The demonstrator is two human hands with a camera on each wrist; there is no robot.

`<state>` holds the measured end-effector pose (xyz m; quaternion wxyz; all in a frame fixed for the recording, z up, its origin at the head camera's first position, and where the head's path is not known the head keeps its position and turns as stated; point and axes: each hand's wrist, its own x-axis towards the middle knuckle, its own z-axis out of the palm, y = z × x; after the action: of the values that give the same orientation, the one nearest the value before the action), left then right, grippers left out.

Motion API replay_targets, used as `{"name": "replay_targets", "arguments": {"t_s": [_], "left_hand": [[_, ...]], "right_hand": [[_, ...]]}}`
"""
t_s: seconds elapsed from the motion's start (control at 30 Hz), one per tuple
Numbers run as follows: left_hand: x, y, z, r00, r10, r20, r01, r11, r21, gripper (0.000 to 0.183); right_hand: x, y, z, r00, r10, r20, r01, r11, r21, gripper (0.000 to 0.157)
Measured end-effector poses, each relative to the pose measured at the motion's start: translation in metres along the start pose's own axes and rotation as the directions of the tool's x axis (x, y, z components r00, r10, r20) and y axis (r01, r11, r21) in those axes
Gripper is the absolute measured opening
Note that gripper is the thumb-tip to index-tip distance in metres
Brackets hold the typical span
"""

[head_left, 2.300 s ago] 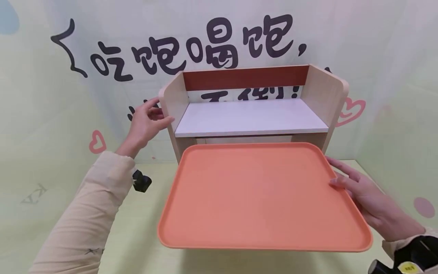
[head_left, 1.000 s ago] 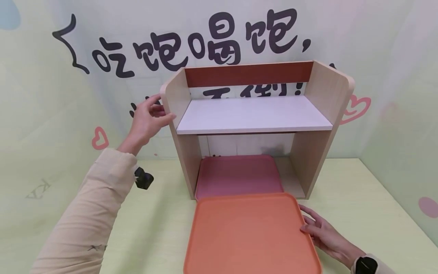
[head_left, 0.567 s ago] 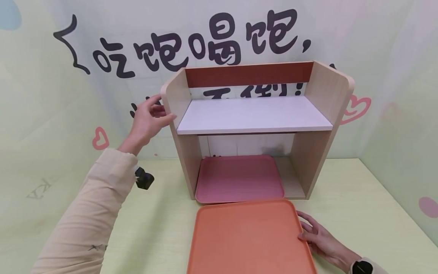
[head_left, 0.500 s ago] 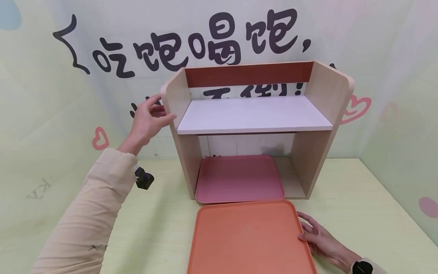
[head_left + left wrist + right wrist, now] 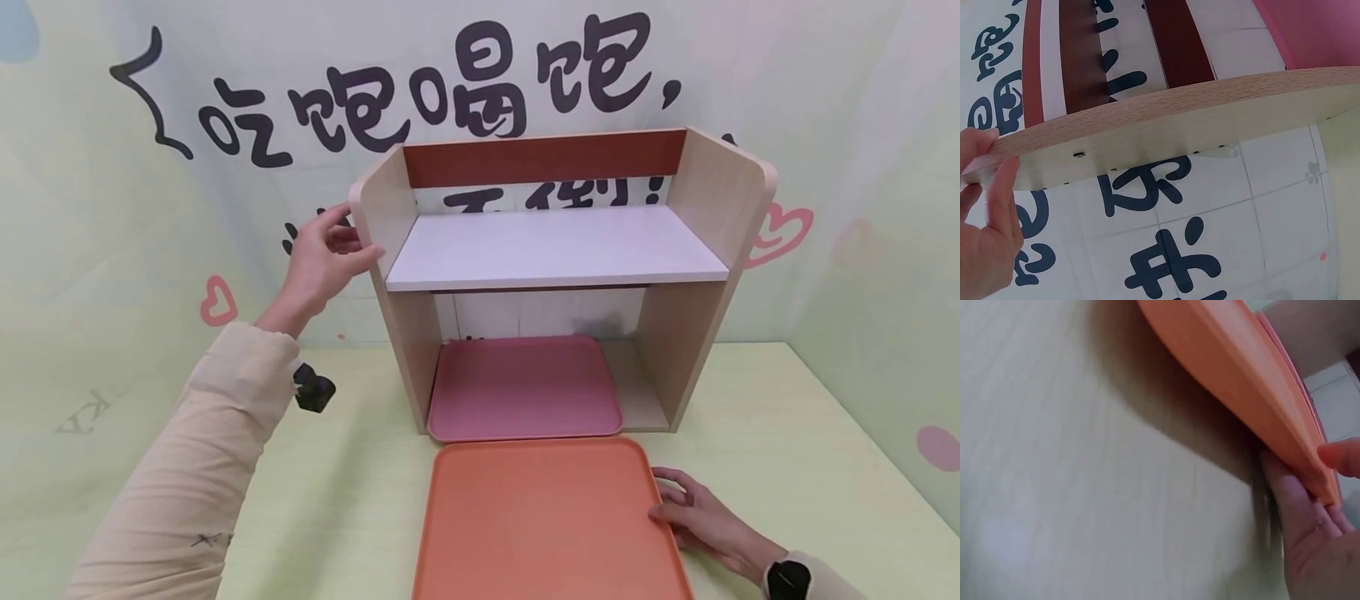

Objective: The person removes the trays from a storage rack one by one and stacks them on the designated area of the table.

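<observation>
In the head view, my left hand point(image 5: 318, 262) grips the left side panel of a small wooden desktop shelf point(image 5: 555, 246), near its top. The left wrist view shows fingers point(image 5: 1004, 194) on both faces of that panel. My right hand point(image 5: 708, 521) holds an orange tray point(image 5: 547, 517) by its right edge, with the thumb at the rim and other fingers underneath. The right wrist view has the tray's edge raised above the table, casting a shadow. Its near end is cut off in the head view. A pink tray point(image 5: 525, 387) lies in the shelf's lower compartment, left of centre.
The shelf stands on a pale wooden table point(image 5: 810, 467) against a printed backdrop point(image 5: 135, 217). A white board point(image 5: 558, 250) forms its upper level. To the right of the pink tray, a strip of the shelf's base point(image 5: 637, 387) shows.
The orange tray came down and toward me with my right hand, baring the lower compartment and pink tray. During the last half second it barely moved. My left hand stayed on the panel.
</observation>
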<state>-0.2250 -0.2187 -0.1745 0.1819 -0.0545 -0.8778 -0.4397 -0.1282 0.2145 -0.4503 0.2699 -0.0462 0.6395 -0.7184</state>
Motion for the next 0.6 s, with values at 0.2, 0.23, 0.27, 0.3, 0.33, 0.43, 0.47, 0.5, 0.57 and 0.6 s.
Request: {"name": "replay_targets", "arguments": {"t_s": [0.2,0.23,0.27,0.3,0.33,0.43,0.47,0.5,0.57,0.6], "left_hand": [[0.0,-0.001,0.001,1.0,-0.002,-0.003,0.002,1.0,-0.002,0.062],[0.0,-0.001,0.0,1.0,-0.002,-0.003,0.002,1.0,-0.002,0.062],[0.0,-0.001,0.0,1.0,-0.001,-0.004,0.001,1.0,-0.001,0.062],[0.0,-0.001,0.0,1.0,0.001,-0.004,-0.001,1.0,-0.002,0.062],[0.0,-0.001,0.0,1.0,0.001,-0.004,-0.001,1.0,-0.002,0.062],[0.0,0.0,0.0,1.0,0.002,-0.004,-0.002,1.0,-0.002,0.062],[0.0,0.0,0.0,1.0,0.002,-0.003,-0.002,1.0,-0.002,0.062],[0.0,0.0,0.0,1.0,0.0,-0.002,0.0,1.0,-0.002,0.062],[0.0,0.0,0.0,1.0,-0.002,-0.001,0.002,1.0,-0.004,0.062],[0.0,0.0,0.0,1.0,-0.003,0.0,0.003,1.0,-0.005,0.062]], "right_hand": [[0.003,-0.007,0.003,0.99,0.002,-0.141,-0.043,0.957,-0.288,0.061],[0.003,-0.008,0.003,0.988,-0.003,-0.153,-0.046,0.948,-0.314,0.06],[0.004,-0.008,0.003,0.987,-0.008,-0.158,-0.046,0.942,-0.332,0.059],[0.004,-0.009,0.003,0.986,-0.012,-0.164,-0.046,0.938,-0.344,0.059],[0.005,-0.01,0.003,0.986,-0.01,-0.168,-0.05,0.936,-0.348,0.058],[0.007,-0.012,0.003,0.985,-0.004,-0.172,-0.057,0.935,-0.35,0.057],[0.008,-0.012,0.003,0.985,-0.004,-0.17,-0.057,0.936,-0.348,0.056],[0.008,-0.013,0.003,0.985,-0.002,-0.171,-0.058,0.936,-0.346,0.056],[0.009,-0.014,0.004,0.984,0.002,-0.179,-0.065,0.936,-0.347,0.056],[0.01,-0.014,0.004,0.983,0.0,-0.186,-0.067,0.933,-0.354,0.055]]}}
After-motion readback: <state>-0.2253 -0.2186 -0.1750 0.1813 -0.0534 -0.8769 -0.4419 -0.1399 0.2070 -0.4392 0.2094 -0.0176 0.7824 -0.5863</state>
